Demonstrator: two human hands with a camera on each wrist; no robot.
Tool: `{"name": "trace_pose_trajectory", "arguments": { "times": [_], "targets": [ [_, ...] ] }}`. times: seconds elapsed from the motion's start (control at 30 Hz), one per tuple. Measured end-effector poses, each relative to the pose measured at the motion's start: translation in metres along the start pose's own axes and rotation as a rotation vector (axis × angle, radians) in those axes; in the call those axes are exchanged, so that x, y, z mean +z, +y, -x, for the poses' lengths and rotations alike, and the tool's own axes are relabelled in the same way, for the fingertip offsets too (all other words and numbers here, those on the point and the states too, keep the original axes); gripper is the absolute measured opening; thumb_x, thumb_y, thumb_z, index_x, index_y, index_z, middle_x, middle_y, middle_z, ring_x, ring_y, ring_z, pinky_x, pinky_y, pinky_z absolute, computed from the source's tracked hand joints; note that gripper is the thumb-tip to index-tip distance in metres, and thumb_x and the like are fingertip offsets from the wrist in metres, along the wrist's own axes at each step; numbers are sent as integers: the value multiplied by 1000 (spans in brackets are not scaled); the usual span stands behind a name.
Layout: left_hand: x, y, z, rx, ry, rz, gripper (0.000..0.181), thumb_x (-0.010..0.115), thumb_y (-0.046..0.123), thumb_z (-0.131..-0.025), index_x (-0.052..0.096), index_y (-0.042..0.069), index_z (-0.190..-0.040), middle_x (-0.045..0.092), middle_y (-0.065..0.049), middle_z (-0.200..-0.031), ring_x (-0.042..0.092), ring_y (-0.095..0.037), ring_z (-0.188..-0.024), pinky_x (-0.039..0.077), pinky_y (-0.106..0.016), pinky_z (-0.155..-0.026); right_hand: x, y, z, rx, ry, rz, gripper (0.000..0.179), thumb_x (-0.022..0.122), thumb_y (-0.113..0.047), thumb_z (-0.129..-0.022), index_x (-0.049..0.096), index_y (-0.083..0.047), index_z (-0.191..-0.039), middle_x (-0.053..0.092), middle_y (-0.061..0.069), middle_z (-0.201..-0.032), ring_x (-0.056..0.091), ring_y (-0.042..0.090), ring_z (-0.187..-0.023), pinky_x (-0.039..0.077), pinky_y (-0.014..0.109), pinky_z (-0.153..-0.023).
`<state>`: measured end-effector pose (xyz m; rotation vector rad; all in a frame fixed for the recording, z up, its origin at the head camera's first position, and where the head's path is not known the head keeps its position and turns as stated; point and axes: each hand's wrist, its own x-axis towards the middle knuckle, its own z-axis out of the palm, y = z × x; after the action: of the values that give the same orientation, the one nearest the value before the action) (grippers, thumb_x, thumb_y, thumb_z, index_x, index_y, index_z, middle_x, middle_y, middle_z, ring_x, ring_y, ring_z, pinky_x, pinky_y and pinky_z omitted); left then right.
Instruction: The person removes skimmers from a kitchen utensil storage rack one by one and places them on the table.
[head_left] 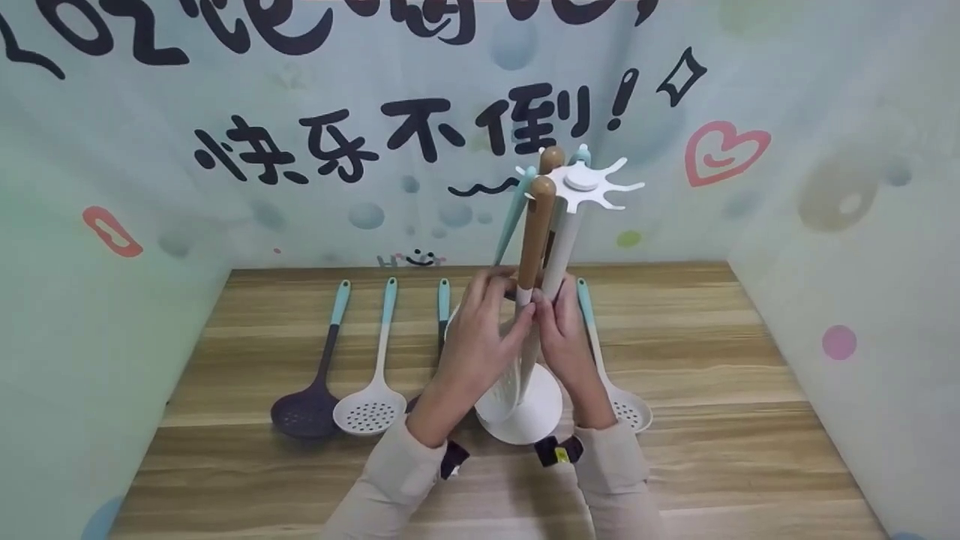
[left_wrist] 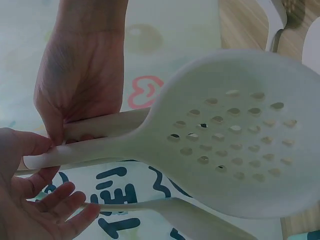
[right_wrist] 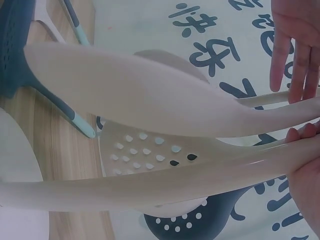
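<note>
A white utensil stand (head_left: 536, 424) has a round base, a pole (head_left: 564, 247) and a star-shaped top of hooks (head_left: 600, 187). My left hand (head_left: 478, 330) pinches the white neck of a skimmer with a brown handle (head_left: 535, 244), just in front of the pole. Its perforated white head (left_wrist: 235, 135) fills much of the left wrist view. My right hand (head_left: 568, 337) curls round the pole at about the same height. Another brown handle (head_left: 552, 159) and a light-blue handle (head_left: 514, 214) stand up at the hooks. The base is partly hidden by the arms.
On the wooden table (head_left: 720, 465) lie a dark skimmer (head_left: 306, 414) and a white skimmer (head_left: 370, 410) to the left, and another white skimmer (head_left: 631, 409) to the right. One more blue handle (head_left: 444, 296) shows behind the left arm. A printed cloth backdrop (head_left: 337, 210) stands behind.
</note>
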<state>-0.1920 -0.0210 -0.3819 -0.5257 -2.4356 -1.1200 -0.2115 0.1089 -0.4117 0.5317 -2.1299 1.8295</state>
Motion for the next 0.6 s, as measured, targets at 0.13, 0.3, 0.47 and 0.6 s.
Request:
{"name": "trace_pose_trajectory", "arguments": {
  "times": [0.13, 0.3, 0.47, 0.6],
  "targets": [
    [-4, -1, -2, -1, -27, 55, 30, 58, 27, -91, 54, 6, -112, 54, -8, -109, 56, -20, -99, 49, -34, -85, -2, 0, -1, -25, -1, -12, 36, 39, -11, -100, 27, 9, -127, 46, 20, -111, 50, 14, -88, 45, 24, -76],
    [-11, -3, 0, -38, -83, 173, 26, 57, 24, -92, 52, 6, -111, 57, -7, -103, 61, -17, -89, 54, -28, -75, -1, 1, -1, -27, 2, -22, 35, 39, -12, -100, 28, 7, -127, 47, 18, -105, 49, 13, -86, 45, 25, -77],
    [-19, -4, 2, -99, -90, 225, 28, 59, 25, -91, 49, 9, -112, 59, -5, -100, 61, -13, -85, 54, -24, -72, 1, -1, -1, -9, 14, -21, 31, 38, -7, -99, 29, 6, -126, 44, 10, -96, 46, 15, -84, 43, 27, -77],
    [-22, -3, 4, -85, -64, 228, 24, 61, 21, -90, 49, 8, -107, 60, -5, -97, 62, -13, -83, 52, -19, -71, 0, 0, -2, -2, 18, -28, 29, 39, -7, -99, 30, 5, -123, 42, 5, -91, 45, 15, -82, 42, 29, -75]
  ]
}}
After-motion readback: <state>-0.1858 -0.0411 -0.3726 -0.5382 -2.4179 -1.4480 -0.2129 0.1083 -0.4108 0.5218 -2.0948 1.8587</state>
